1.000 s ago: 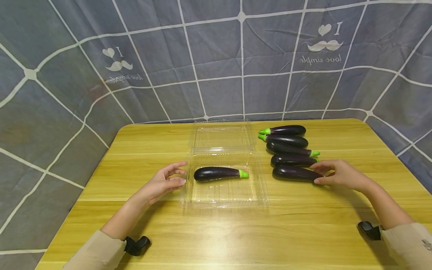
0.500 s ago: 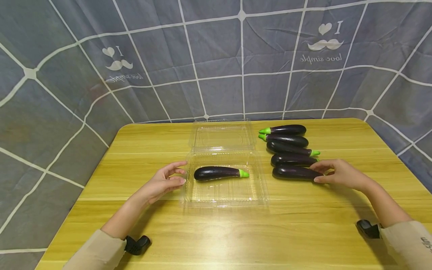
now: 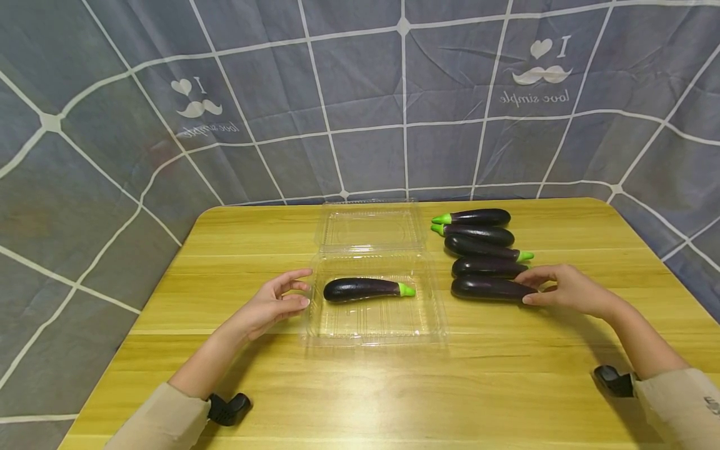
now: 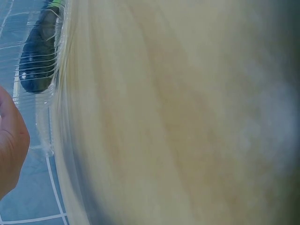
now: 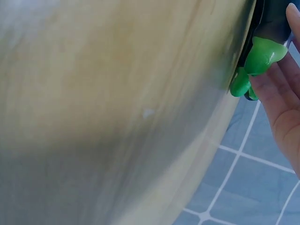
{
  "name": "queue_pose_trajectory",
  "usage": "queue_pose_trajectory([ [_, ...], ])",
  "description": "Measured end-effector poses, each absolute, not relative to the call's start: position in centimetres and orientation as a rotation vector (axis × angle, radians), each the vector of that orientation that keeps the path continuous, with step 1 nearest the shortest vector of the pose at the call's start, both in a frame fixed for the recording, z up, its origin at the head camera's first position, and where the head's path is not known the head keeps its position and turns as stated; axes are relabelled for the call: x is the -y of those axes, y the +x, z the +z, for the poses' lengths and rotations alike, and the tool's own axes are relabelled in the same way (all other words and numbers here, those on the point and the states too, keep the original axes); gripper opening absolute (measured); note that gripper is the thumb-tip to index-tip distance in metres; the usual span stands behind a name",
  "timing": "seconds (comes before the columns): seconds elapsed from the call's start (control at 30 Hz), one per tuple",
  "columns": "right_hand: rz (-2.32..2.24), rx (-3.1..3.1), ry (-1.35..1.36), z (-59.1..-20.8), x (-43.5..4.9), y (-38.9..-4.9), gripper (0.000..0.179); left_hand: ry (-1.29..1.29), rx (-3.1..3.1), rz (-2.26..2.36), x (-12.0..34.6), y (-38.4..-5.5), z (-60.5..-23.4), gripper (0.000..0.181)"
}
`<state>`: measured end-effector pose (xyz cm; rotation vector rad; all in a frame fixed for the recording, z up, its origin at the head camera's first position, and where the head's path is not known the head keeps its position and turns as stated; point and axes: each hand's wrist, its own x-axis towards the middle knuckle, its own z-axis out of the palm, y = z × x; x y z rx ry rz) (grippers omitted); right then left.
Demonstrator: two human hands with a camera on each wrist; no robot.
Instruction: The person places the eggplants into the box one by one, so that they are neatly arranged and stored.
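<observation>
Now we're holding our left hand (image 3: 271, 305), fingers loosely parted, by the left rim of the clear container (image 3: 371, 340); right of it, our right hand (image 3: 568, 292) is pinching the nearest eggplant (image 3: 488, 289) by its stem end. One eggplant (image 3: 360, 289) is lying inside; beyond, four more eggplants (image 3: 478, 245) are lying beside the open lid (image 3: 368, 228).

Light seems to fall from above in the bright head view, laying pale glare on the tabletop (image 3: 365, 387) and glints on the clear container (image 3: 374, 341). The patterned curtain (image 3: 365, 81) bows toward the edges (wide-angle distortion), and both wrist views are hazy, their tabletop blurred.
</observation>
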<state>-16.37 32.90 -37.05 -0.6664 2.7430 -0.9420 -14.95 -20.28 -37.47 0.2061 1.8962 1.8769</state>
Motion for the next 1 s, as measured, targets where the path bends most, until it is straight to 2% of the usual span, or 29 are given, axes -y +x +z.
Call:
queue_pose_trajectory([
  [1.0,-0.959,-2.759,-0.784,-32.9,-30.7,-17.3,0.032,0.189,-1.907,1.87,20.3,-14.9,-37.4,0.066],
])
